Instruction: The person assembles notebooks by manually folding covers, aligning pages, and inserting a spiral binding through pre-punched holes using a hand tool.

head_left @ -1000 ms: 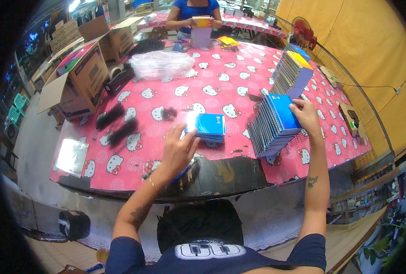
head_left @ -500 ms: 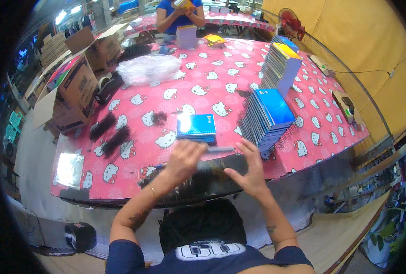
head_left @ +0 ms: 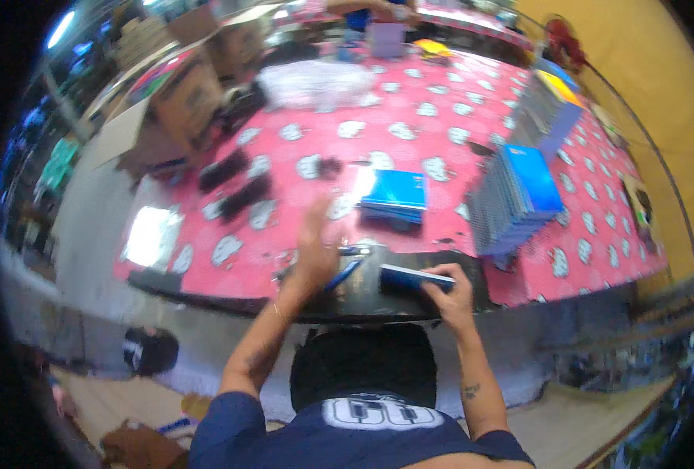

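In my right hand (head_left: 452,291) is a blue spiral notebook (head_left: 411,277), held by its right end and seen nearly edge-on above the dark board. My left hand (head_left: 314,252) is blurred by motion, its fingers stretched away from me. Beside its thumb lies a tool with blue handles, like pliers (head_left: 345,272). Just beyond the hands sits a short pile of blue notebooks (head_left: 394,194). To the right of them rises a tall stack of blue spiral notebooks (head_left: 523,191).
A dark board (head_left: 366,293) covers the table's near edge. Bundles of black spiral coils (head_left: 245,195) and a shiny clear packet (head_left: 153,234) lie left. Farther off are a clear plastic bag (head_left: 316,82), an open carton (head_left: 179,105), yellow-topped notebooks (head_left: 554,98) and another person's arms (head_left: 370,6).
My hands have moved apart. The notebook, earlier raised edge-on between them, is now lower and in my right hand alone. My view has shifted, moving the table rightward in the picture.
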### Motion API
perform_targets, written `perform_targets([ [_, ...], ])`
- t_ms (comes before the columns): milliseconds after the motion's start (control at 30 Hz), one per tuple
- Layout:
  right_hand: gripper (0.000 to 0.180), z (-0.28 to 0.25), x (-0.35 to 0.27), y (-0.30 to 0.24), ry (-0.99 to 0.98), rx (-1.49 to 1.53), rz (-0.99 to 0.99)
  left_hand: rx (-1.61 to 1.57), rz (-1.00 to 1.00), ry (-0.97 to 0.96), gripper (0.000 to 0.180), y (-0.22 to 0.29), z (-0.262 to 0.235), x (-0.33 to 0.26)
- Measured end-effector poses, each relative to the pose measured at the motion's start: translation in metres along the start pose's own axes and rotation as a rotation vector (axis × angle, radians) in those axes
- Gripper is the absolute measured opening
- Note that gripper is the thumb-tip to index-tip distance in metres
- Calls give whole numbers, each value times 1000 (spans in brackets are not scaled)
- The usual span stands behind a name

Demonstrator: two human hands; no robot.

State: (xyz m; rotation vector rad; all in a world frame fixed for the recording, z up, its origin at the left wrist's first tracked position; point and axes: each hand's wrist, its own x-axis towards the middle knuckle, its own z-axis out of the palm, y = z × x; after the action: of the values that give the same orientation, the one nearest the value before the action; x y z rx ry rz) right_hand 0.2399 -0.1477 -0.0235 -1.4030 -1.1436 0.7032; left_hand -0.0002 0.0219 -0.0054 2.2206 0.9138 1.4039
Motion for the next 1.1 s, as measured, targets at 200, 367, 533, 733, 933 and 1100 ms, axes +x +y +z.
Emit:
perform_targets([
  [200,26,10,3,12,-25,248,80,869,-127,-162,26,-173,-139,23],
  [367,23,5,3,13,-107,238,149,808,-37,21,18,-150,-128,32],
  [533,25,3,8,7,-157,191,162,841,26,-165,19,-77,-90,20],
  [733,28,3,6,12,-149,165,112,-202,-287,-217,19,54,-16,-36],
  [933,27,6,7,9,-158,186,102,-42,-86,-148,19,53,-2,-43],
  [1100,26,5,6,15,-152,205,116,-10,-72,-72,16,48,2,-42],
])
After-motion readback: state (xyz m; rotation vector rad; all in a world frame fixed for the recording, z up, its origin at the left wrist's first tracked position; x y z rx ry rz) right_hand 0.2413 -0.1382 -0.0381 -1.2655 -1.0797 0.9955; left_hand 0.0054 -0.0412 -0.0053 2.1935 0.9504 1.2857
